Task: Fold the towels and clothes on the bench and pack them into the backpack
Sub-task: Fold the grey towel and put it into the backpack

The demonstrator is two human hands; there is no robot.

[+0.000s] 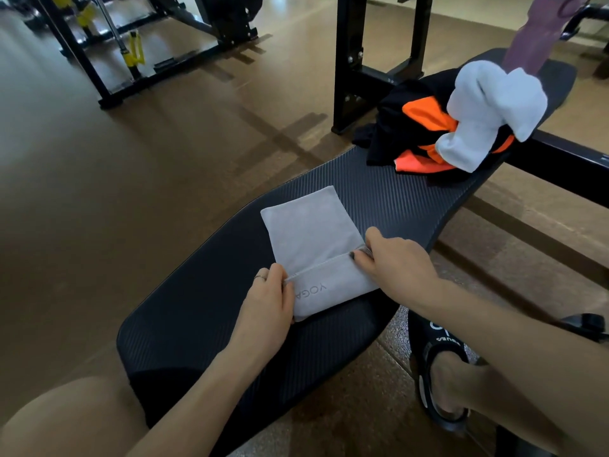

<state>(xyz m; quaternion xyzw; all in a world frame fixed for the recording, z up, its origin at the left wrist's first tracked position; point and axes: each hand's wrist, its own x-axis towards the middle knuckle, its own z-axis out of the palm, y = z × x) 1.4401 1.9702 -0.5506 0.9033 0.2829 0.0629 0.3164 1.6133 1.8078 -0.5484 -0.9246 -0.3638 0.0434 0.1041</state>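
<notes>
- Grey towel [309,239]: suede-like cloth, folded into a narrow rectangle, lying flat mid-bench and angled across it. Near end is turned over into a flap; "YOGA" is printed on the flap in darker grey.
- Left hand [268,300]: fingers curled on the flap's left end, pinching the fold edge. Ring on one finger.
- Right hand [395,258]: thumb and fingers pinching the flap's right end at the fold line. Dark nail polish visible.
- Black and orange garment [418,127]: crumpled heap at the far end of the bench, unfolded, well apart from the grey towel.
- White towel [487,107]: bunched up, draped on top of that garment.
- Purple cloth [534,37]: hangs just behind the pile at the frame top; can't tell what it is.
- Bench [204,324]: black pad, fine ribbed texture, curved outline, running from the person's bare knee out to the pile.
- Black sandal [438,374]: on the person's foot, on the floor right of the bench.
- Floor [99,209]: brown, glossy.
- Black steel gym frame [349,61]: stands behind the bench; rack with yellow fittings [133,52] further back left.
</notes>
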